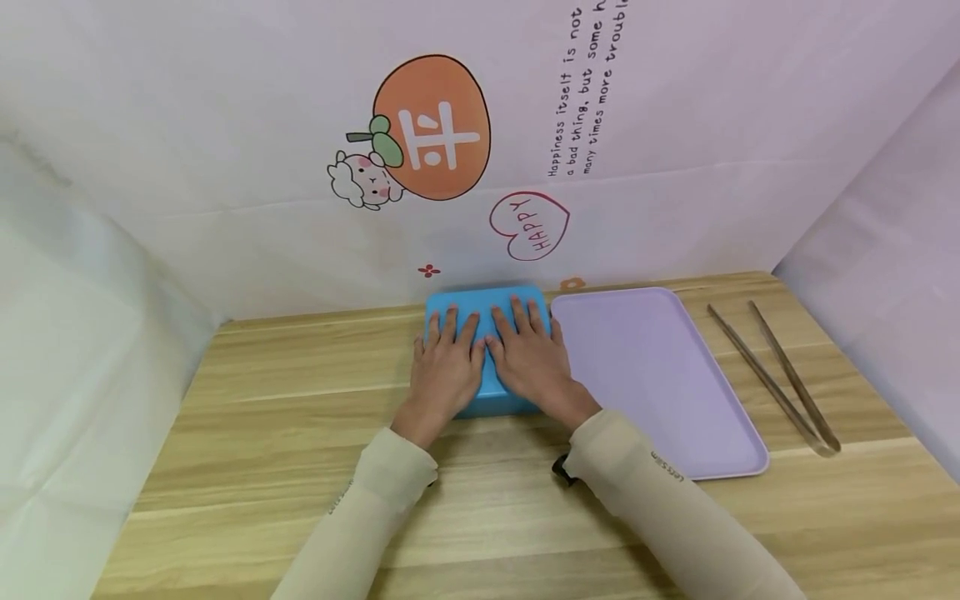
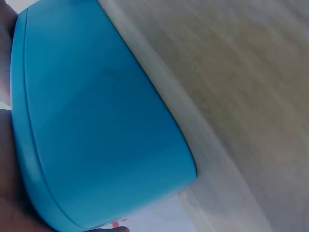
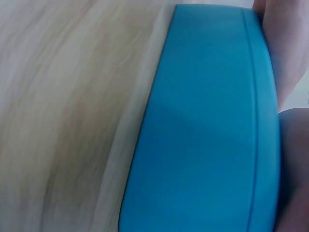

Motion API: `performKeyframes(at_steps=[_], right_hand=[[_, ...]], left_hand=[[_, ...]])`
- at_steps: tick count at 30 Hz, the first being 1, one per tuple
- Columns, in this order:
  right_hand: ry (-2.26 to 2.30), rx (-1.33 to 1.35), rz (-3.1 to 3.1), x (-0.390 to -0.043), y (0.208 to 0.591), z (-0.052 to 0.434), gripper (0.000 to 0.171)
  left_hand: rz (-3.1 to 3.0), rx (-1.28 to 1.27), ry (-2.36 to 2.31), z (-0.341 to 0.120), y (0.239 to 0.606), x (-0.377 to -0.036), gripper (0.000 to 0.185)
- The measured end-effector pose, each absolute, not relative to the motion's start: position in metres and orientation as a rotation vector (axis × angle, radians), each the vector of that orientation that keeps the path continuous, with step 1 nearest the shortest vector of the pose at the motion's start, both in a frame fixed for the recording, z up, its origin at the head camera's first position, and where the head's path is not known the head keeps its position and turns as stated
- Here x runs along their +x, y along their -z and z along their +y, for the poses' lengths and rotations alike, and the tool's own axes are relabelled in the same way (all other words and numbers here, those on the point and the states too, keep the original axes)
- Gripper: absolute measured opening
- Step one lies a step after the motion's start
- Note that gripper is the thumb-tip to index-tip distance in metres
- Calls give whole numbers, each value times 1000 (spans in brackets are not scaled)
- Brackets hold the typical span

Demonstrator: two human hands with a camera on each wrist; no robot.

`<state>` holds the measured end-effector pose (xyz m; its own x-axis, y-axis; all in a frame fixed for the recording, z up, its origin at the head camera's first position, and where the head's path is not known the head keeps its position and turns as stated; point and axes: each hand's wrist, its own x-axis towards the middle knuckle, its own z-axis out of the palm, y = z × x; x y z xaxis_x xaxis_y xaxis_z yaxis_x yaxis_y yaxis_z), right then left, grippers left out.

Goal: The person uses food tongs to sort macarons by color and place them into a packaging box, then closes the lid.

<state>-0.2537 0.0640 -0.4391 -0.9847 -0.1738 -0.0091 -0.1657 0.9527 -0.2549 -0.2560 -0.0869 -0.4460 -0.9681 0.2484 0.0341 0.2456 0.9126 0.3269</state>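
Note:
A blue lidded box (image 1: 487, 310) stands on the wooden table (image 1: 262, 450) near the back wall. My left hand (image 1: 444, 358) lies flat on the left half of its lid, fingers straight and spread. My right hand (image 1: 528, 350) lies flat on the right half beside it, fingers pointing away from me. Both wrist views show the box's blue side wall (image 2: 101, 130) (image 3: 207, 140) close up, with the lid seam along it and the table beneath. Neither hand curls round anything.
A lilac tray (image 1: 652, 375) lies just right of the box. Wooden tongs (image 1: 780, 379) lie further right near the table's edge. White sheets with cartoon prints wall in the back and both sides. Bare tabletop stretches to the left and front.

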Motion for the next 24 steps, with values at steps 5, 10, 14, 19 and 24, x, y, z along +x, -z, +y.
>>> performKeyframes(at_steps=[5, 10, 14, 19, 24], right_hand=[[470, -225, 3078, -251, 438, 69, 61], [536, -157, 3077, -248, 438, 87, 62], [568, -93, 3071, -245, 440, 108, 63], [574, -53, 3053, -243, 439, 133, 65], [565, -20, 3064, -242, 437, 155, 65]], left_hand=[[3056, 332, -581, -87, 445, -253, 55], [3042, 245, -635, -82, 445, -248, 57], [3040, 225, -654, -81, 445, -247, 58], [3054, 162, -689, -88, 446, -244, 59], [3058, 162, -718, -92, 449, -241, 60]])
